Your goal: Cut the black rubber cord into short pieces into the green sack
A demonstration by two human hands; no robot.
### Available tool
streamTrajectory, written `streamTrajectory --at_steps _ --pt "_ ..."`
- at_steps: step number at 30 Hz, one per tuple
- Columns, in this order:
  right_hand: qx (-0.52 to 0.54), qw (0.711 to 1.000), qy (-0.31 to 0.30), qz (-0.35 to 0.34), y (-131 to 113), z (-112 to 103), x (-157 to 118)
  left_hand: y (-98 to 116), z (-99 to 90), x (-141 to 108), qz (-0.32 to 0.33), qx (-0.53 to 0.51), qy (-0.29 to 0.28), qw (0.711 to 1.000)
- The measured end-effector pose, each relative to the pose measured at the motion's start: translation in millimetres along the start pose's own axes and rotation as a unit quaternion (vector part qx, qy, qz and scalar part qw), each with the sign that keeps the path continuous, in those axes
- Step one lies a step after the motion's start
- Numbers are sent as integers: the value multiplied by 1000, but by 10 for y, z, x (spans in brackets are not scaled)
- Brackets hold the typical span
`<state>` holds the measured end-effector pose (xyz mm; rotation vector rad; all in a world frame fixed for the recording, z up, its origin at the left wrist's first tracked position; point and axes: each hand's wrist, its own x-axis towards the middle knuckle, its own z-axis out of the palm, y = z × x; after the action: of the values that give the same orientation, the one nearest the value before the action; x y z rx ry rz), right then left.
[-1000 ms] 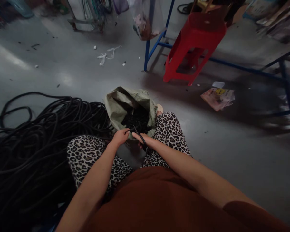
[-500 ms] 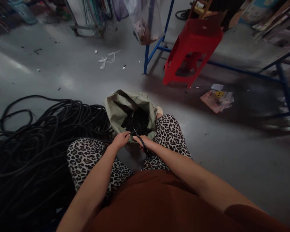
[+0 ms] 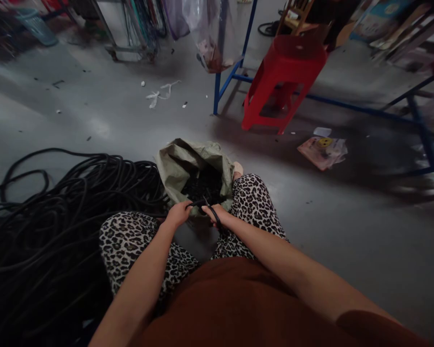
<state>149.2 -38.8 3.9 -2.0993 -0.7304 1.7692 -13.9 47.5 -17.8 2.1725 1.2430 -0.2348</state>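
My left hand (image 3: pixel 180 212) is closed on a black hose (image 3: pixel 195 204), whose short end sticks out to the right over the near rim of a green woven sack (image 3: pixel 169 168). Black-handled scissors (image 3: pixel 213 213) are in my right hand (image 3: pixel 218 215), their blades pointing up and left at the hose end. Whether the blades touch the hose is too small to tell. Many small black pieces (image 3: pixel 202 183) lie inside the sack, which stands between my knees. From my left hand the hose runs left toward a big coiled pile of black hose (image 3: pixel 68 207).
A red plastic stool (image 3: pixel 285 77) stands beyond the sack, by a blue metal frame (image 3: pixel 217 94). A clear plastic bag (image 3: pixel 217 48) hangs from the frame. A flat plastic packet (image 3: pixel 321 152) and white scraps (image 3: pixel 159 96) lie on the grey floor (image 3: pixel 112 111).
More of the hose now shows to the right of my left hand, reaching the scissors. Both hands have shifted slightly, and the whole view has tilted a little.
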Motion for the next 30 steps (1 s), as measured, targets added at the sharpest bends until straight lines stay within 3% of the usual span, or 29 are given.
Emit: streamTrajectory --at_steps 17,26,30 --pt "-37 999 5 -2 28 -18 -4 38 -38 -20 -14 38 -24 999" --pt "-22 999 22 -9 2 -36 -40 30 -49 -7 -32 34 3 999" --pt "-14 1000 -6 -9 -18 -43 -93 44 -65 -2 -37 14 30 999"
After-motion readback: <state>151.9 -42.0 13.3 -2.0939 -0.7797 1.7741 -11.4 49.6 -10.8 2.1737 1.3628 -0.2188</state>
